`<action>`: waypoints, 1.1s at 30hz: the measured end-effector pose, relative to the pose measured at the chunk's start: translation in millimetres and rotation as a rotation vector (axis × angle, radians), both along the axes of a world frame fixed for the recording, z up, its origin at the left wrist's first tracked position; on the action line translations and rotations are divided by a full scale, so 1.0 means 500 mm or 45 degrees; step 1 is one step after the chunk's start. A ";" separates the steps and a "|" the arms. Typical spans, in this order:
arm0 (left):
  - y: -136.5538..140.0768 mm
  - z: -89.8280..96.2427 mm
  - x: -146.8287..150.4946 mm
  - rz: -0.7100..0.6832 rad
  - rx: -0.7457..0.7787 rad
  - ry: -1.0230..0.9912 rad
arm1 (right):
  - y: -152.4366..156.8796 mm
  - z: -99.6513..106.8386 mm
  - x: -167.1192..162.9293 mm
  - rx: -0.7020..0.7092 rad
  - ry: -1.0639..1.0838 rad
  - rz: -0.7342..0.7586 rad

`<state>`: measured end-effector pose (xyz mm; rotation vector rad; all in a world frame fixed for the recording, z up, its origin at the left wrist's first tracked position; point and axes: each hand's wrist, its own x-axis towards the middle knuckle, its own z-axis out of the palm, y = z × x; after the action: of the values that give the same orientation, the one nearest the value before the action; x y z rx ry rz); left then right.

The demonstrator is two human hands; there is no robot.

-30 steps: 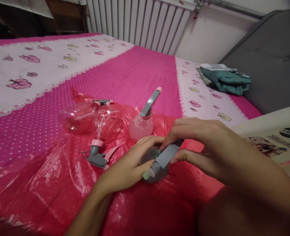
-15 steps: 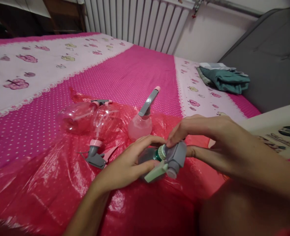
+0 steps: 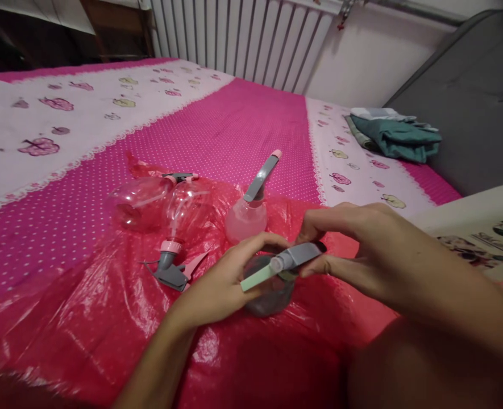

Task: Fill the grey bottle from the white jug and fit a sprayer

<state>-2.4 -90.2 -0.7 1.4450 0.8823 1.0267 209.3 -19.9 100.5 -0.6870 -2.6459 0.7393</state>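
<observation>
My left hand [image 3: 229, 278] is wrapped round a clear greenish spray bottle [image 3: 270, 301] low over the red plastic sheet. The fingers of my right hand [image 3: 353, 244] pinch the grey spray head [image 3: 302, 254] at the bottle's top. Its pale green trigger [image 3: 257, 278] points to the left, over my left thumb. The head covers the bottle's neck from above. Just behind my hands a pink spray bottle [image 3: 246, 218] stands upright. To the left lies a clear bottle [image 3: 187, 210] with a pink collar, its grey spray head [image 3: 172, 275] towards me.
Another clear spray bottle [image 3: 138, 201] lies on its side at the left. Red plastic sheeting [image 3: 84, 329] covers the near part of the pink patterned bedspread [image 3: 255, 125]. Folded clothes [image 3: 398, 136] lie at the far right, by a grey headboard [image 3: 473, 102]. A radiator [image 3: 242, 40] stands behind.
My right hand has turned the grey spray head, so its trigger swings to the left and the head lies flatter over the bottle. My left hand keeps its hold. The view shifts slightly.
</observation>
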 end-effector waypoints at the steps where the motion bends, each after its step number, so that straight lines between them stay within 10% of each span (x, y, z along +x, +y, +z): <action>1: 0.001 -0.001 0.000 -0.003 0.001 -0.008 | -0.002 -0.001 -0.001 0.018 -0.005 -0.005; 33: 0.007 0.021 0.021 -0.007 -0.238 -0.254 | -0.028 0.011 -0.008 0.216 0.182 -0.056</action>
<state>8.0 -86.8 9.8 1.1668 0.8065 1.0359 205.3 -34.1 106.0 -0.6197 -2.5186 0.5238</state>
